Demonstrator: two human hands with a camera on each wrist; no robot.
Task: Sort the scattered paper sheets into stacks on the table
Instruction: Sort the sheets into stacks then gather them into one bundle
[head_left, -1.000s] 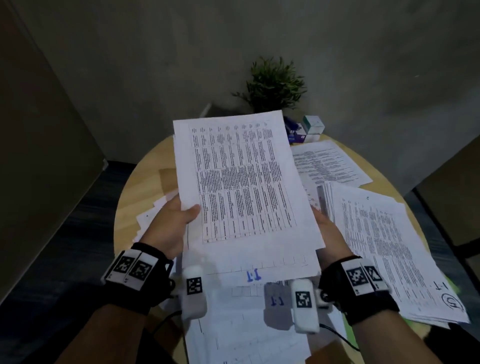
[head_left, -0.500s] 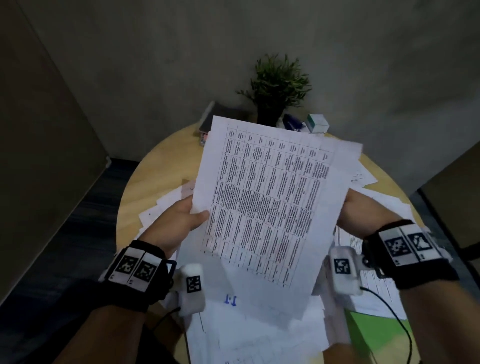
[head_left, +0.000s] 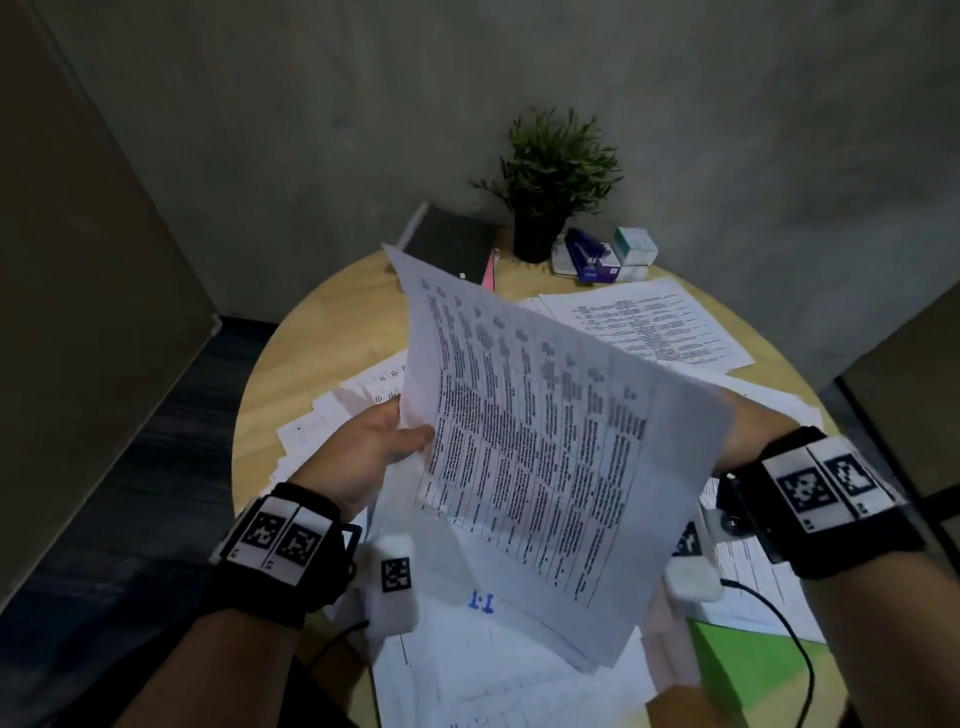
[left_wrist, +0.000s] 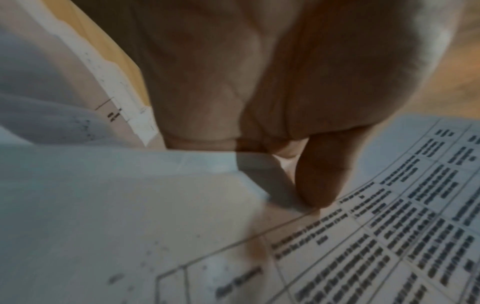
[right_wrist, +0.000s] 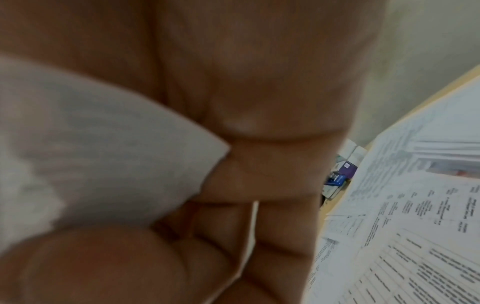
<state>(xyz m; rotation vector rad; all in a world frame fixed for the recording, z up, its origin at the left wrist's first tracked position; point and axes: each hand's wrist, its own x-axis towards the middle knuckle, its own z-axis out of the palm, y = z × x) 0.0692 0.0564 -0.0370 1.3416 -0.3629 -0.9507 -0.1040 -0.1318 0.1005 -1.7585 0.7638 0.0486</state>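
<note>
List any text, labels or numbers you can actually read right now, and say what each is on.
"1·1", handwritten in blue on the lower sheet under the held one; the reading is approximate.
Printed table on the held sheet: too blurred to read.
Printed lines on the far sheet: too small.
Purple box label: too small.
Wrist-band markers: square black-and-white patterns, not words.

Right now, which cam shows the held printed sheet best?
Head view: the whole held sheet shows, tilted above the table, gripped by the left hand and right hand. Left wrist shows only its thumb-pinched corner; right wrist only a blurred edge.
</note>
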